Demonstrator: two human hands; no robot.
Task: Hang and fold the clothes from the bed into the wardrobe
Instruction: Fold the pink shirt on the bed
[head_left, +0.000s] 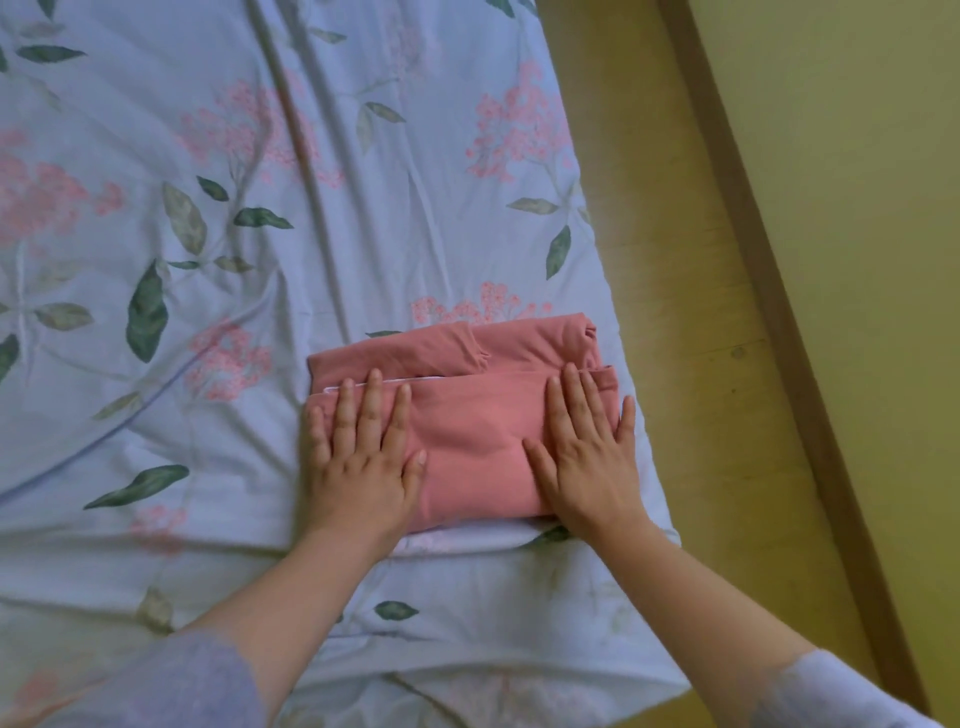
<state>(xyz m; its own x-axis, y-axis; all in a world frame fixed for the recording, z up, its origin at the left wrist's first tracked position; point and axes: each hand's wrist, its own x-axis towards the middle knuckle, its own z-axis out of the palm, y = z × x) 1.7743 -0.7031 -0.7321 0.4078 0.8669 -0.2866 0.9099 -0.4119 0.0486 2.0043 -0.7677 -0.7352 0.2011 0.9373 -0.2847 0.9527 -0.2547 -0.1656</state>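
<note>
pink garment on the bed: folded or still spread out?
Folded. The pink garment lies as a compact layered rectangle on the floral bedcover, with the left hand and right hand pressing it flat.

Floral-covered bed (311, 234) bears a folded pink garment (478, 441).

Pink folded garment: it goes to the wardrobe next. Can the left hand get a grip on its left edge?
Probably yes: the left hand lies flat on the garment at that edge, with only bedspread beside it.
</note>
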